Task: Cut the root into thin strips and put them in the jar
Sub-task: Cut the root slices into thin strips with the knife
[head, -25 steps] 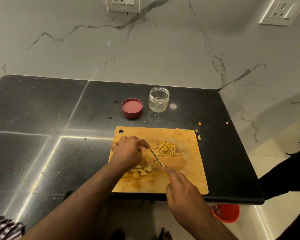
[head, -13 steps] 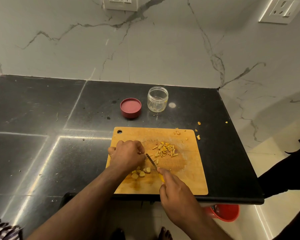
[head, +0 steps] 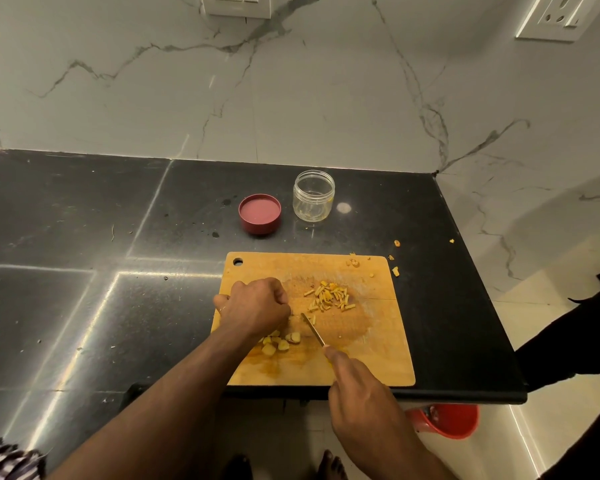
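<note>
A wooden cutting board (head: 378,358) lies at the counter's front edge. On it my left hand (head: 255,306) is curled, knuckles up, over a piece of root that stays hidden under the fingers. My right hand (head: 359,386) grips a knife (head: 313,329), forefinger along its back, the blade tip just right of the left hand's fingers. A heap of thin yellow strips (head: 329,297) lies beyond the blade. Several yellow root slices (head: 281,342) sit beside my left wrist. The clear jar (head: 313,195) stands without its lid behind the board.
The red lid (head: 260,213) lies upside down left of the jar. Small root scraps (head: 395,270) are scattered off the board's far right corner. The black counter (head: 84,271) ends right of the board; a red bucket (head: 447,420) stands on the floor below.
The knife blade has shifted slightly along the board next to my left hand's fingers, which stay curled over the root. The strip heap and slices lie where they were.
</note>
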The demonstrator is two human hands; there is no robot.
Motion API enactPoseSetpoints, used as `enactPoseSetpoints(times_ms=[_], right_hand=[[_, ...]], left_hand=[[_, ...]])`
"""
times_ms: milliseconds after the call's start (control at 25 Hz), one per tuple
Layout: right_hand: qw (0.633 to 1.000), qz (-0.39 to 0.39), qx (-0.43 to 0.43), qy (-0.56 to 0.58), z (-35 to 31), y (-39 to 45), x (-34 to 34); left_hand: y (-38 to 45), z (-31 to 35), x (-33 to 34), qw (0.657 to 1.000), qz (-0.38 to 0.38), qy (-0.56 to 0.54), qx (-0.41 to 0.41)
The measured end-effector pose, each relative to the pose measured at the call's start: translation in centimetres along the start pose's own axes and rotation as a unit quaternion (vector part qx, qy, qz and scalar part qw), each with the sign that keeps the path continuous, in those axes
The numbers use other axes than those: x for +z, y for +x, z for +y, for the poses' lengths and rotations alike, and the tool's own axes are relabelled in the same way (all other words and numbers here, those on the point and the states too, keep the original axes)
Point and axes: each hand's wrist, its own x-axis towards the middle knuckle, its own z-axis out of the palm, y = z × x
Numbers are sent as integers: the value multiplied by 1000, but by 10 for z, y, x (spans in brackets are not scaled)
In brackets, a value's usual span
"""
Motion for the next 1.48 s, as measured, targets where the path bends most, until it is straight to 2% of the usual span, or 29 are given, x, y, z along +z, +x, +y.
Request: enactPoseSetpoints(times_ms=[200, 360, 440, 640, 880, 1040, 1120, 1360, 1480], right_hand=[[999, 35, -20, -5, 0, 4, -13], [999, 45, -28, -11, -1, 4, -20], [998, 55, -28, 3, 1, 4, -22], [998, 38, 3, 45, 8, 6, -19], [998, -5, -30, 56, 6, 14, -6], [996, 54, 36, 61, 23, 14, -11], [996, 54, 29, 71, 25, 12, -12], [997, -11, -44, 65, 6, 28, 4], [997, 37, 5, 64, 17, 31, -1]], left_hand=[[-5, 1, 1, 997, 24, -50, 58], [-9, 3, -3, 993, -7, -4, 115], [-6, 0, -2, 994, 9, 16, 109], [3, -9, -3, 995, 52, -15, 81], [2, -12, -10, 992, 101, -36, 69], [4, -22, -10, 994, 90, -28, 56], [4, -24, -9, 994, 91, -31, 49], [2, -21, -10, 993, 106, -27, 33], [0, -26, -11, 994, 98, -29, 33]])
